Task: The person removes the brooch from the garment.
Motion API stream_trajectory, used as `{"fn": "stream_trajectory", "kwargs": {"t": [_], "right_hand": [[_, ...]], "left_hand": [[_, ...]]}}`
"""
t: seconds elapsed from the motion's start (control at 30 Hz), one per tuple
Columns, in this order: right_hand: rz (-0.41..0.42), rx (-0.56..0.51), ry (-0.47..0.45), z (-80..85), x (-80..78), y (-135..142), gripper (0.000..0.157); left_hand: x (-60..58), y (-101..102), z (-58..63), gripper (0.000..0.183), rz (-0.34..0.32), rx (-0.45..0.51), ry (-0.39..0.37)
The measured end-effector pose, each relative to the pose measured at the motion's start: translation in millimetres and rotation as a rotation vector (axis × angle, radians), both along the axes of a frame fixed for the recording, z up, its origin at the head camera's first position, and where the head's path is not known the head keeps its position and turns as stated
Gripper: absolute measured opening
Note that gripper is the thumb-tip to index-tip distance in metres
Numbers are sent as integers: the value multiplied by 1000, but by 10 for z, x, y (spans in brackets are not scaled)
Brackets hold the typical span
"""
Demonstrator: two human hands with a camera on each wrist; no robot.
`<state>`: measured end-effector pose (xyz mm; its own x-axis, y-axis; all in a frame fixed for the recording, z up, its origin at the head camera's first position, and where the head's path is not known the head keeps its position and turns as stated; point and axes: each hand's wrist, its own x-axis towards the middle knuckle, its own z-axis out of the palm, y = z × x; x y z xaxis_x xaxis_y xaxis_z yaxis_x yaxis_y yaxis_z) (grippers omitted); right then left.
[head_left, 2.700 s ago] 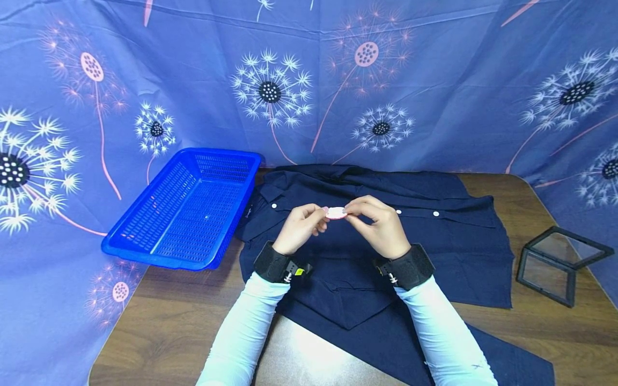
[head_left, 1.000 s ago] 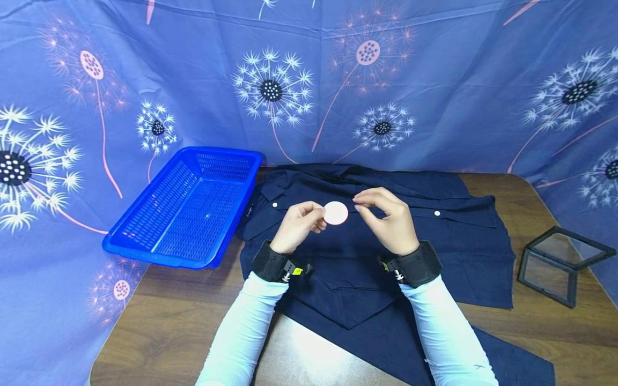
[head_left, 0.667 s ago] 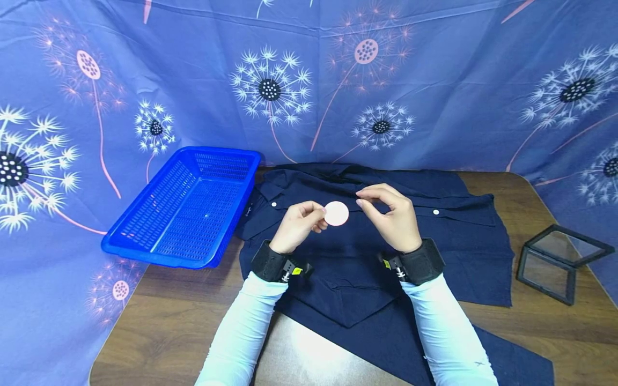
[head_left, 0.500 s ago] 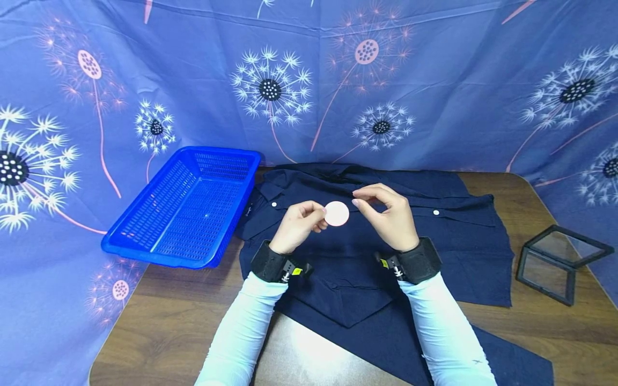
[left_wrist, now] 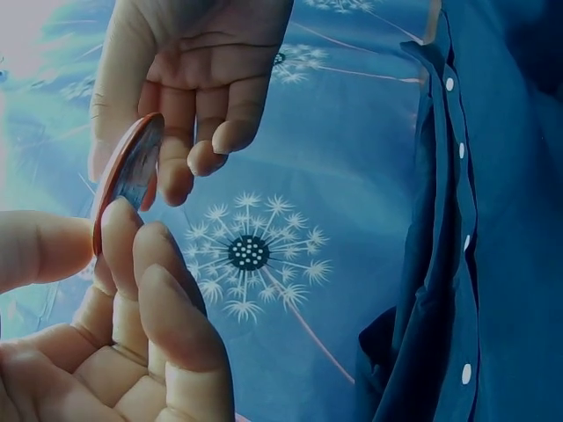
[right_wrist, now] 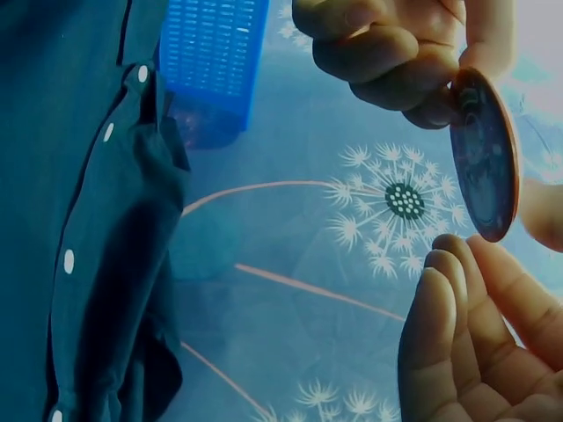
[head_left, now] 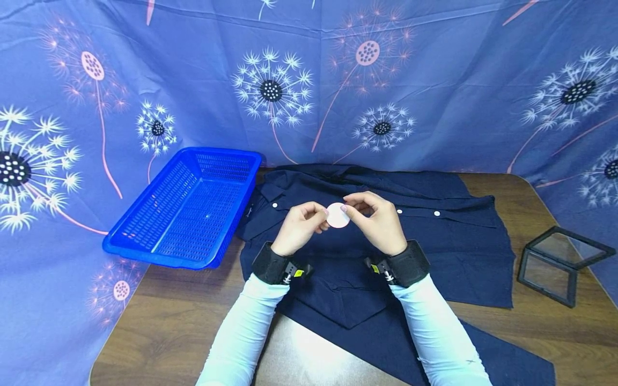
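A thin round disc (head_left: 337, 215) is held up over the dark navy shirt (head_left: 333, 257) in the middle of the head view. One face is plain white; the other, in the left wrist view, looks dark and shiny inside a reddish rim, its pattern too blurred to read. My left hand (head_left: 300, 228) pinches the disc's left edge between thumb and fingers. On the opposite edge, the thumb of my right hand (head_left: 379, 221) lies against the white face, with the index finger curled behind the rim. Small white buttons run along the shirt's front.
A blue perforated plastic basket (head_left: 193, 214) stands on the left, close to the shirt. To the right, a black-framed clear display case (head_left: 562, 265) lies opened on the wooden table (head_left: 169, 321). A blue dandelion-print cloth (head_left: 309, 80) hangs behind.
Both hands held the disc tilted at first; then my right hand came off while the left turned its white face up. Within the last half second the right hand has come back to the disc's edge.
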<state>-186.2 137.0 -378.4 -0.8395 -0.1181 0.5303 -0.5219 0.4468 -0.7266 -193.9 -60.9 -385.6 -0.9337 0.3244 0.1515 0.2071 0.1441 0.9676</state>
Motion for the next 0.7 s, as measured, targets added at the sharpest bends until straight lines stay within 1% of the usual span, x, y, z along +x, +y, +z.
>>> {"fn": "stream_trajectory", "kwargs": {"t": [0.17,0.37,0.7], "right_hand": [[-4,-6,-46,-3,14,-4,18],[12,-21,-107,-4,31,-21,18],[-7,-21,-106,-12,25,-33,16]], "left_hand": [[8,11,-1,18,7,-11,14],[1,25,-16,18,12,-24,28],[-11,30,-42,19,2,-27,52]]}}
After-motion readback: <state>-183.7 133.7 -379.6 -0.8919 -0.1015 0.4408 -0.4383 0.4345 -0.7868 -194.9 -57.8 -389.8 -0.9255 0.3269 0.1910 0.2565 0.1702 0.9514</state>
